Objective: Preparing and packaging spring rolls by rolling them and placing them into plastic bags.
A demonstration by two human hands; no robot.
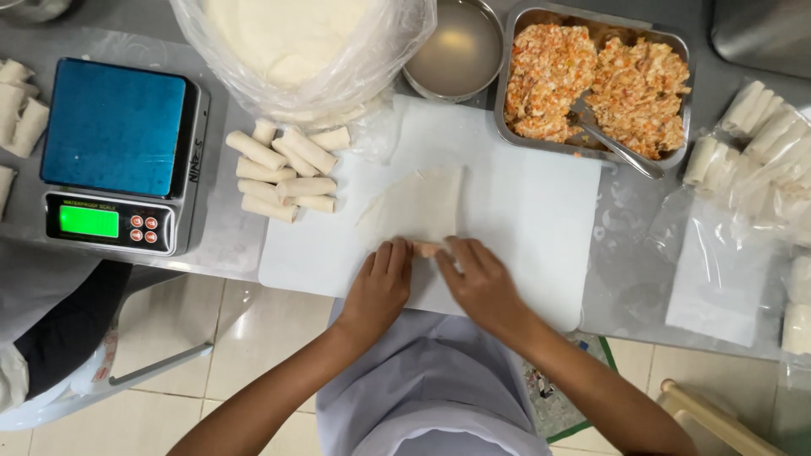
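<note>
both hands rest side by side at the near edge of a thin square spring roll wrapper (418, 205) that lies on a white cutting board (524, 219) on the steel desk (634, 279). the left hand (378, 289) and right hand (483, 283) are close together, fingers curled down onto the wrapper's near corner, pinching it over a small strip of orange-flecked filling (427, 248) that shows between the fingertips; they grip only the wrapper and what is inside it.

to roll well from here, it looks wise to keep the fingertips level with each other so the fold stays straight, tuck the edge snug under the filling so no air pocket forms, and press lightly, since the sheet looks thin enough to tear. the far corner of the wrapper lies flat and slightly skewed toward the left; keeping it smooth would help the roll close evenly.

round about: a pile of finished rolls (283, 173) left of the wrapper, a digital kitchen scale (118, 152) with a blue top further left, a plastic bag of wrapper sheets (296, 46) at the far side, a round metal bowl of cloudy liquid (460, 46), and a steel tray of filling (596, 80) with a spoon (617, 145) in it. more rolls in clear bags (760, 135) lie on the right.
</note>
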